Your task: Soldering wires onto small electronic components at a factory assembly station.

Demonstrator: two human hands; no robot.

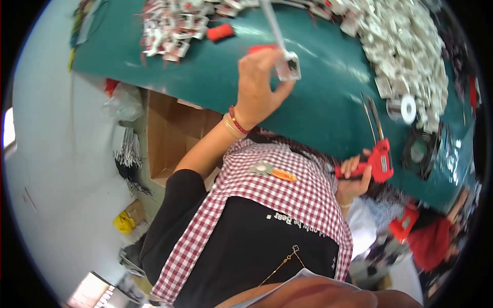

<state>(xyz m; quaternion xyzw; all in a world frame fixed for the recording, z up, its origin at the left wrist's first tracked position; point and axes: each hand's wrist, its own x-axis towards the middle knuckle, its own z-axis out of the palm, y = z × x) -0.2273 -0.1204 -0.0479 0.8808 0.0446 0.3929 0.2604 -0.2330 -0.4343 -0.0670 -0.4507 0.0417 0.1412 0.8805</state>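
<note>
My left hand [259, 84] is raised over the green table, thumb and fingers pinching a small clear plastic housing [288, 69] with a dark part inside. A pale strip [272, 23] runs from the table's far side down to this housing; it is blurred, and I cannot tell whether they are joined. A red piece [261, 49] shows just behind my fingers. At the near edge, my right hand [355, 177] is closed round the handle of a red soldering gun [381, 159]. Its two long metal prongs point away from me over the tabletop.
A large heap of white plastic parts [405, 51] covers the right side; white parts with red wires [174, 28] lie far left beside a red block [220, 32]. A solder spool [408, 109] and black fan [418, 151] sit right. A cardboard box [159, 133] stands below. Another person [431, 241] is at right.
</note>
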